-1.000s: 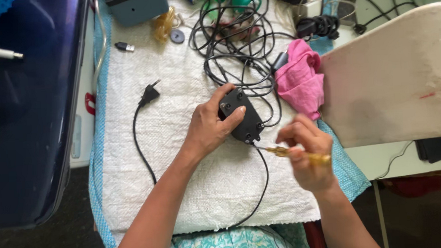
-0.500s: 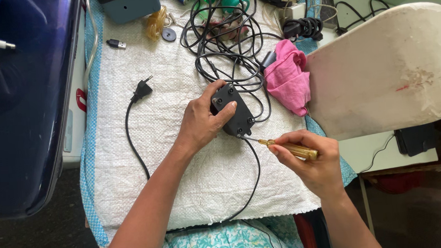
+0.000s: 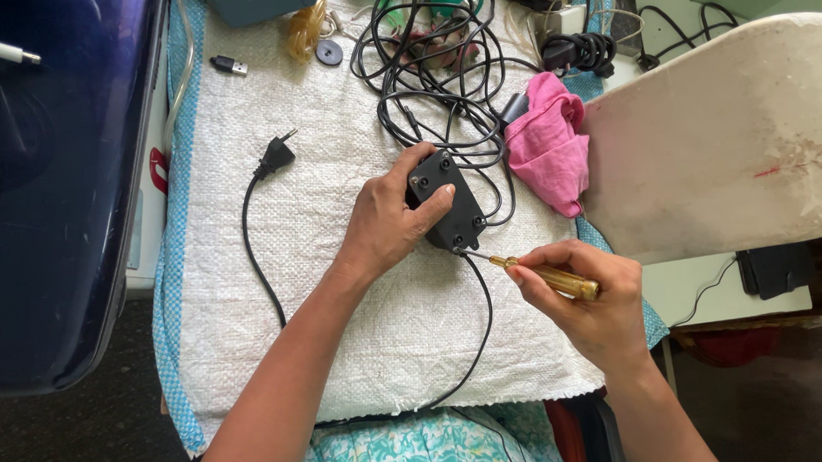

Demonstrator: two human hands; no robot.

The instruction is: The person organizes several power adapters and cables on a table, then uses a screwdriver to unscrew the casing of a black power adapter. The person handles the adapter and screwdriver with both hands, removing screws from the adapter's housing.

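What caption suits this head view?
Left hand steadies black adapter box; right hand sets yellow-handled screwdriver to its corner.

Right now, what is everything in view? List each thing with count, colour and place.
Small black plastic adapter box: one, black, mat centre, under left hand.
Amber-handled screwdriver: one, yellow, tip at the box's lower corner.
Two-pin plug: one, black, left of the box.
Tangled cables: several, black, top centre.
Crumpled cloth: one, pink, right of the box.
Woven mat: one, white, covering the table.
Left hand: grips the box.
Right hand: holds the screwdriver.
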